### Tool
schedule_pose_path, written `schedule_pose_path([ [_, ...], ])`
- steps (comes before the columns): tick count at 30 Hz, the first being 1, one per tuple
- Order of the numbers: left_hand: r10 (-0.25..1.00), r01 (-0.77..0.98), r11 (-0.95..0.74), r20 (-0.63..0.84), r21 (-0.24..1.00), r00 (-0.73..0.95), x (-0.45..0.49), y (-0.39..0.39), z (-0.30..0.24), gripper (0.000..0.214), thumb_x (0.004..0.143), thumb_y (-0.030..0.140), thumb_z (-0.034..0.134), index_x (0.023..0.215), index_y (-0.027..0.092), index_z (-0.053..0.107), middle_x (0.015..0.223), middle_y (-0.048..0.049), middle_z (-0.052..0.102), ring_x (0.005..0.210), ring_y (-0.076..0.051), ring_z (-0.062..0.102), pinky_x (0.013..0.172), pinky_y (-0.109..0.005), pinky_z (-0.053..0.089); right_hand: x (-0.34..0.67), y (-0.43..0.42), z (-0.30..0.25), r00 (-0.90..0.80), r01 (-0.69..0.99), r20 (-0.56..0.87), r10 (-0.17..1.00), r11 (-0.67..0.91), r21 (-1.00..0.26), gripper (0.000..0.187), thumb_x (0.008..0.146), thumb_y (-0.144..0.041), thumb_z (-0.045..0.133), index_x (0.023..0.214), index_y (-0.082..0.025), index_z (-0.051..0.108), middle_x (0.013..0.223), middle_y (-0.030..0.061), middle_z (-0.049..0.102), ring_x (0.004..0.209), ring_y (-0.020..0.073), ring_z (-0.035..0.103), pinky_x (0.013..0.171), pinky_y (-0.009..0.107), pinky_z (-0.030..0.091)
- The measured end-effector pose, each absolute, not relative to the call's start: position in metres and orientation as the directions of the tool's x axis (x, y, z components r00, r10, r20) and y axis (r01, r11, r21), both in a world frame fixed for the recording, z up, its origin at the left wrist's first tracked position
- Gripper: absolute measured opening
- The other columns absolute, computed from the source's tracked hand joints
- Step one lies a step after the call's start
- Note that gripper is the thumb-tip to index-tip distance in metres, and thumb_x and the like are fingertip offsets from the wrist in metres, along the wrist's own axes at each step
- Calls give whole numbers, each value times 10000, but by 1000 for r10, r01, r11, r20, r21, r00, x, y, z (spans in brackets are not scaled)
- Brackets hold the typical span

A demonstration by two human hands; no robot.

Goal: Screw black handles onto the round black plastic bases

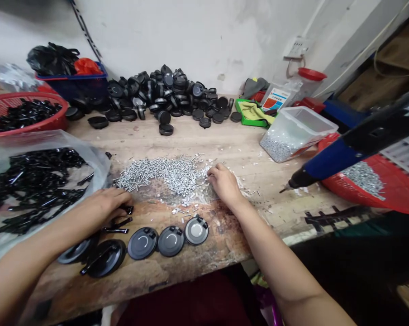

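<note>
My left hand point(111, 203) is closed, its curled fingers at a small black plastic piece point(129, 209). Similar black plastic pieces point(116, 230) lie just below it. My right hand point(223, 181) has thumb and fingertips pinched together at the right end of a heap of small silver pins point(150, 170). Whatever is between those fingertips is hidden. Next to the pins are tiny silver sleeve-like parts point(182, 179). Nearer me, several round black discs point(171, 240) stand in a row, the leftmost partly behind my left forearm. One black round part point(106, 258) has a long black piece across it.
A plastic bag point(97, 158) of black pieces lies left, near a red basket point(57, 120). Black round parts point(164, 97) are piled by the wall. A blue power screwdriver point(333, 158) hangs right, near a clear tub point(299, 131) and a red basket point(401, 190) of metal parts.
</note>
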State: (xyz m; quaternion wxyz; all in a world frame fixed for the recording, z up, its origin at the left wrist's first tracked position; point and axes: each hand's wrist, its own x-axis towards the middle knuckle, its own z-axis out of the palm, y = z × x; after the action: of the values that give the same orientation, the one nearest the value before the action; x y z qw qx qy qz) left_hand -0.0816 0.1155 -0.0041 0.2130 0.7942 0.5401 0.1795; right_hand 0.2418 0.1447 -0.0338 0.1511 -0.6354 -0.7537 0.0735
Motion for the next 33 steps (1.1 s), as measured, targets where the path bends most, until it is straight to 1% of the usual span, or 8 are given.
schedule_pose_path([
  [2,892,804,-390,-33,450,451,-83,115,2,147,846,279,536,750,199,613,757,31,589,738,-129,531,725,-214,375,241,142,-32,-178,923,140,974,214,-320,189,875,-168,502,930,-219,675,964,48,614,888,176,566,755,253,391],
  [5,916,838,-384,47,387,398,-78,108,13,124,874,279,504,905,204,599,891,7,589,820,-145,560,771,-244,390,241,138,-34,-213,910,126,969,244,-334,190,865,-162,518,884,-231,694,917,36,617,866,172,564,741,252,387],
  [11,919,693,-388,194,607,344,-35,76,14,160,837,374,569,891,235,626,872,-24,660,803,-194,613,727,-291,459,237,138,-48,-236,911,75,969,247,-329,140,849,-216,576,820,-226,712,871,42,632,844,181,559,717,258,379],
  [14,981,574,-152,50,805,189,-15,66,9,236,772,389,649,938,221,653,888,-43,693,770,-205,644,689,-297,497,231,136,-49,-240,914,68,968,249,-321,143,847,-190,563,818,-219,700,870,51,629,855,193,547,712,270,367],
  [17,988,305,122,-146,944,56,1,60,7,340,689,367,735,971,192,661,817,-36,688,668,-181,653,613,-277,527,225,133,-46,-247,908,75,966,258,-331,146,846,-165,544,866,-220,678,905,51,625,883,197,535,714,275,354],
  [24,936,-187,351,-340,917,91,14,49,6,305,689,254,771,958,176,651,710,6,643,596,-116,620,566,-226,528,218,136,-49,-215,879,85,973,231,-417,198,853,-121,475,764,-188,637,787,40,613,743,173,527,647,270,347],
  [30,897,-412,442,-393,797,203,15,45,9,189,754,190,714,922,130,651,822,-40,655,614,-91,567,485,-184,499,206,111,-30,-156,748,232,960,268,-607,132,904,-198,477,869,-189,603,916,54,652,891,168,585,798,284,440],
  [33,889,-447,457,-394,769,231,16,43,10,165,793,174,674,949,124,657,822,-37,648,610,-78,550,490,-174,494,192,88,-15,-85,313,239,967,254,-915,77,886,-263,530,881,-205,581,869,19,657,792,140,619,732,274,497],
])
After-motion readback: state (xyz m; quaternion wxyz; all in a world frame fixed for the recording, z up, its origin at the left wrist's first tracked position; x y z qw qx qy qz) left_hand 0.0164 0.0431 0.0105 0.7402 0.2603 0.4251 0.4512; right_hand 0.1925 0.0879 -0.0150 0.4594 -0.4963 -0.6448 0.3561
